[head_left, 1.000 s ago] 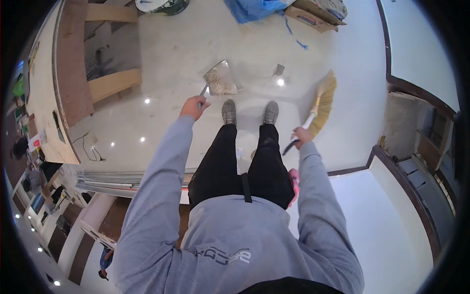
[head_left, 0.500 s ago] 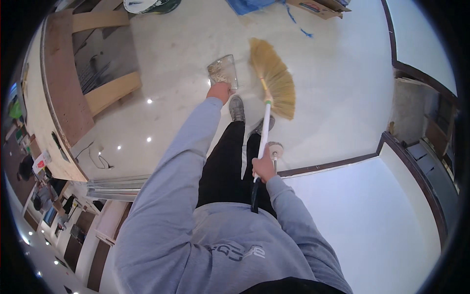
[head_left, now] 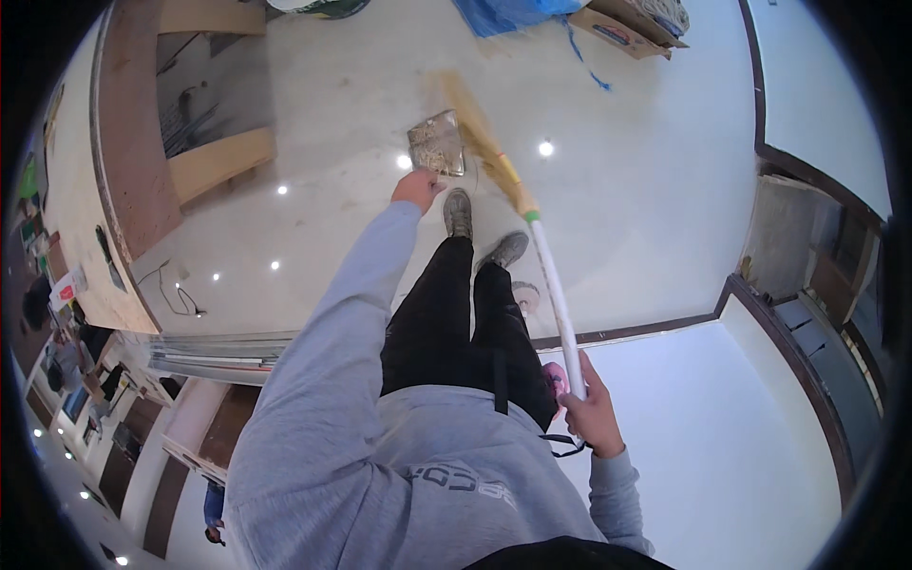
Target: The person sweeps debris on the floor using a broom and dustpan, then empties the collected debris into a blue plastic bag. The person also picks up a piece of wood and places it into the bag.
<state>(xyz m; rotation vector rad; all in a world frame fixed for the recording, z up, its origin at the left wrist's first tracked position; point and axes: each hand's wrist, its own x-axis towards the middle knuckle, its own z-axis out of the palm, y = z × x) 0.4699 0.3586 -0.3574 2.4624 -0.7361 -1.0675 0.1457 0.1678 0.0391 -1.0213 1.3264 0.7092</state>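
My left hand [head_left: 417,188] is closed on the near edge of a clear dustpan [head_left: 437,144], which lies low over the floor just beyond my left shoe. Light-coloured debris covers part of the pan. The white handle of a broom [head_left: 555,290] is gripped in my right hand [head_left: 593,410], out to the right of my hip. From there the broom slants forward and left. Its straw bristles, blurred by motion, are at the right side of the dustpan; whether they touch it I cannot tell.
Wooden panels [head_left: 142,142] stand at the left, with metal lengths [head_left: 218,356] along the floor edge below them. Blue sheeting [head_left: 503,14] and a cardboard box [head_left: 622,33] lie at the far side. A round pale object [head_left: 524,296] is by my right leg. A dark-trimmed white wall is at the right.
The broom's bristles have swung left toward the dustpan and turned narrow edge-on. My right hand has moved right and back toward my body with the handle. My left hand has barely shifted.
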